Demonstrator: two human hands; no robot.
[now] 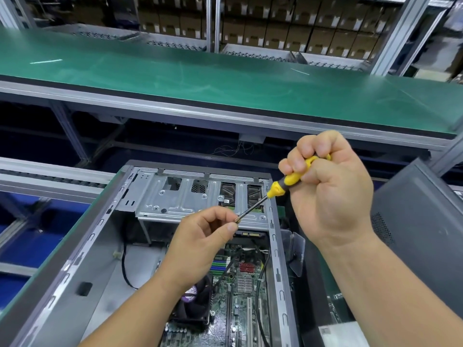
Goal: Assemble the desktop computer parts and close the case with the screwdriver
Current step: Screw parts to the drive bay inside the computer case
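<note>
— What are the hands doing above the open case?

— The right hand (333, 189) is fisted around the yellow-and-grey handle of a screwdriver (283, 186), its grip closed tight on the tool. The steel shaft slants down and to the left, and its tip meets the left hand (200, 244), whose thumb and forefinger pinch together at the tip. Whether a screw sits between those fingertips cannot be told.

— And where is the computer itself?

— The desktop computer case (105, 249) lies on its side on a green desk (75, 229), side panel off, directly beneath both hands. A metal drive cage (175, 196) fills its far end. Nearer the camera the motherboard (240, 296) shows, with a black cooling fan (195, 304) partly hidden under the left forearm and black cables (261, 284) running across the board.

— Anything beside it?

— A dark grey side panel (421, 236) stands tilted just to the right of the case. Beyond, a long green conveyor belt (225, 81) crosses the whole scene, and brown cardboard boxes (275, 28) are stacked on racks behind it.
</note>
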